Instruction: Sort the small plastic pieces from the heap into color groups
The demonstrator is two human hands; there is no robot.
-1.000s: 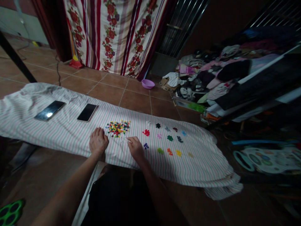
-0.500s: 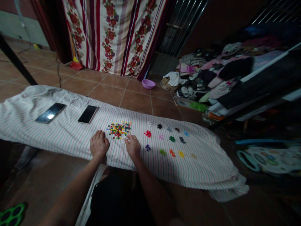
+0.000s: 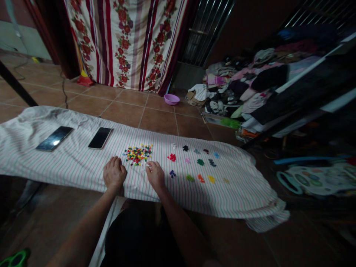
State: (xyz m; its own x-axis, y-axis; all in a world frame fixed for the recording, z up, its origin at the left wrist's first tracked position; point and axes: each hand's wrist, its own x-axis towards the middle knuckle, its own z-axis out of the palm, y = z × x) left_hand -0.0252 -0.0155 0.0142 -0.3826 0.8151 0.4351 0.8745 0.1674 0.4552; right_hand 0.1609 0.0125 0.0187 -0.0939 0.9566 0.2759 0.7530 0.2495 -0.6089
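A heap of small mixed-colour pieces (image 3: 137,154) lies on the striped cloth (image 3: 155,185). Just left of its near edge, my left hand (image 3: 114,172) rests on the cloth, fingers together; whether anything is under them is hidden. At the heap's near right side my right hand (image 3: 155,175) has its thumb and fingertips pinched low over the cloth; what they hold is too small to name. Sorted little piles lie to the right, among them red (image 3: 172,158), black (image 3: 185,148), dark green (image 3: 200,162), purple (image 3: 172,174), orange (image 3: 201,178) and yellow (image 3: 211,179).
Two phones, one at far left (image 3: 55,138) and one nearer the heap (image 3: 100,138), lie on the cloth. Beyond it, a purple basin (image 3: 171,99) stands on the tiled floor before a flowered curtain (image 3: 133,44). Clothes (image 3: 239,81) are heaped at the right.
The whole view has shifted slightly, moving the scene left in the picture. My hands keep nearly the same places beside the heap, the right one still pinched.
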